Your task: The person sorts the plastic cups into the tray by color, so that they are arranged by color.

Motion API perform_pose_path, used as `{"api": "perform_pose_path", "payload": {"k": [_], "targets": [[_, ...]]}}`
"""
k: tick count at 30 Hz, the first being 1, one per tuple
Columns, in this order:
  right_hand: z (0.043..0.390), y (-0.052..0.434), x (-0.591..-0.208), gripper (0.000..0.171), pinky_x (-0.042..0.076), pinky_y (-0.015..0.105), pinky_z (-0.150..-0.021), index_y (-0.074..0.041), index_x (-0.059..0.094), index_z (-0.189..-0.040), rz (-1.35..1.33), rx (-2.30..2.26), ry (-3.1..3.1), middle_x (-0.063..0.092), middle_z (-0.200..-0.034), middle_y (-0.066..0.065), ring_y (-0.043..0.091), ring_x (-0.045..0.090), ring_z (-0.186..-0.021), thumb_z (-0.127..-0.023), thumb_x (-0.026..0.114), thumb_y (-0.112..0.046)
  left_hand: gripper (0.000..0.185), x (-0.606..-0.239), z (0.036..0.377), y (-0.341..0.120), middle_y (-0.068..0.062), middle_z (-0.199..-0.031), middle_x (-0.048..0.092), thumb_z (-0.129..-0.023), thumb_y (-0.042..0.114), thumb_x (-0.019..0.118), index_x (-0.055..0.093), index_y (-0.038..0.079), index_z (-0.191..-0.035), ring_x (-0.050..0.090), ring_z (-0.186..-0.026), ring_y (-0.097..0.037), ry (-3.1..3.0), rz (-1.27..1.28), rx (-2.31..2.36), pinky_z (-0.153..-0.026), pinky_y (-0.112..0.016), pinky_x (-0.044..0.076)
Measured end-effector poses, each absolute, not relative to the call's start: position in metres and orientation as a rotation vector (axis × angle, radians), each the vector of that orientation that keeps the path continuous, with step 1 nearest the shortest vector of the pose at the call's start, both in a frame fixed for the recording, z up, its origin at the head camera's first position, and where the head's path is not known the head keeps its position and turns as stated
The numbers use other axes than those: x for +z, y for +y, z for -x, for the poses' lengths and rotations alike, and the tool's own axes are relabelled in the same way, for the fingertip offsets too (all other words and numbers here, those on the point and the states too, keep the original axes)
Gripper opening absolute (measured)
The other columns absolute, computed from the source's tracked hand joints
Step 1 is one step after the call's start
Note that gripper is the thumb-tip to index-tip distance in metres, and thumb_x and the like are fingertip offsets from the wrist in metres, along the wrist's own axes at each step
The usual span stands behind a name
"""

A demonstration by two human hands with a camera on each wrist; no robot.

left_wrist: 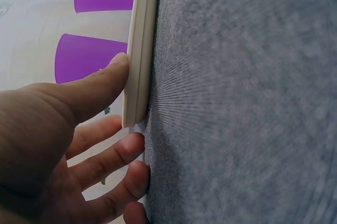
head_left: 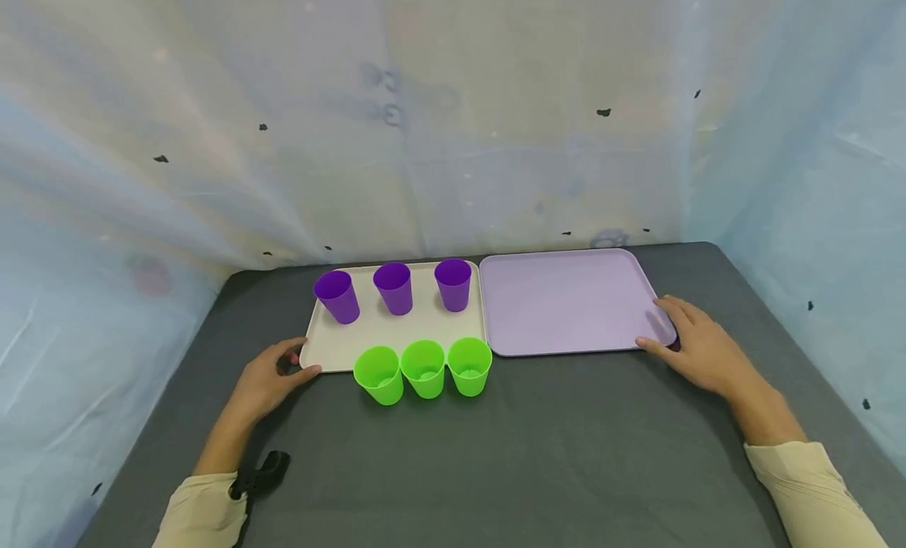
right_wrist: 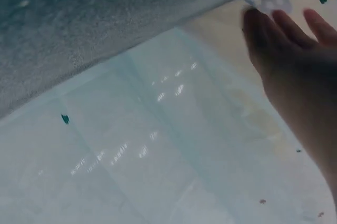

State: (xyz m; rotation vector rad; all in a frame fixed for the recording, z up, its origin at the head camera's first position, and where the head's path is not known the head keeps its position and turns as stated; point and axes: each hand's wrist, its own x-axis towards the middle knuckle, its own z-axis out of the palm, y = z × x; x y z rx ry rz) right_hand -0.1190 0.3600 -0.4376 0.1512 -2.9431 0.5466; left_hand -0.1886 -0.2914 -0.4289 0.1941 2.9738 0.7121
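Note:
A white tray lies at the left of the grey table and carries three upright purple cups in a row at its back. Three green cups stand side by side at the tray's front edge; whether they are on the tray or the table I cannot tell. My left hand touches the tray's near left corner. In the left wrist view its thumb lies along the rim and the fingers rest against the table. My right hand rests with straight fingers on the near right corner of a lilac tray.
The two trays lie edge to edge near the back of the grey table. Pale plastic sheeting closes in the back and both sides. A black strap piece sits at my left wrist.

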Motion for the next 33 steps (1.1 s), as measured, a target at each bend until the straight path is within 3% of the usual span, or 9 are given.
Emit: {"api": "perform_pose_path", "payload": {"k": [6,10,14,22,28,33], "targets": [[0.111,0.357,-0.437,0.09,0.031,0.069,-0.104,0.004,0.03,-0.152,-0.114,0.595,-3.03,0.035,-0.151,0.034,0.055,0.036,-0.135,-0.092,0.065,-0.053,0.073,-0.427,0.187,-0.294,-0.014,-0.109,0.055,-0.093,0.048,0.066,0.045,0.002,-0.146,0.053,-0.092,-0.026,2.937,-0.22,0.681,-0.075,-0.039,0.042],[0.11,0.355,-0.436,0.087,0.032,0.068,-0.105,0.007,0.031,-0.151,-0.118,0.579,-3.085,0.038,-0.149,0.035,0.054,0.037,-0.135,-0.096,0.059,-0.054,0.07,-0.417,0.182,-0.294,-0.021,-0.116,0.061,-0.1,0.052,0.053,0.041,0.005,-0.149,0.06,-0.097,-0.034,2.955,-0.159,0.659,-0.072,-0.045,0.048],[0.111,0.357,-0.437,0.084,0.032,0.067,-0.105,0.01,0.031,-0.15,-0.142,0.558,-3.104,0.038,-0.148,0.037,0.055,0.037,-0.134,-0.098,0.057,-0.051,0.059,-0.4,0.176,-0.281,-0.023,-0.121,0.064,-0.105,0.047,0.044,0.047,0.006,-0.147,0.065,-0.099,-0.037,3.025,-0.192,0.791,-0.069,-0.044,0.05],[0.108,0.361,-0.438,0.082,0.032,0.067,-0.105,0.011,0.028,-0.151,-0.168,0.561,-3.11,0.038,-0.146,0.038,0.056,0.038,-0.133,-0.1,0.055,-0.048,0.04,-0.384,0.156,-0.234,-0.006,-0.113,0.066,-0.099,0.03,0.062,0.06,0.015,-0.136,0.059,-0.1,-0.014,3.015,-0.616,1.106,-0.078,-0.029,0.051],[0.106,0.363,-0.442,0.082,0.033,0.067,-0.105,0.013,0.028,-0.15,-0.176,0.546,-3.114,0.039,-0.146,0.039,0.056,0.039,-0.132,-0.101,0.055,-0.046,0.059,-0.393,0.148,-0.217,-0.011,-0.133,0.059,-0.091,0.017,0.074,0.051,0.014,-0.145,0.058,-0.117,-0.027,2.77,-0.836,1.24,-0.084,-0.034,0.054],[0.111,0.362,-0.439,0.082,0.032,0.067,-0.105,0.014,0.027,-0.15,-0.196,0.536,-3.102,0.039,-0.146,0.04,0.057,0.04,-0.132,-0.101,0.054,-0.046,0.076,-0.393,0.145,-0.214,-0.003,-0.137,0.056,-0.082,0.019,0.082,0.046,0.018,-0.148,0.054,-0.122,-0.022,2.725,-0.874,1.232,-0.087,-0.035,0.053]]}}
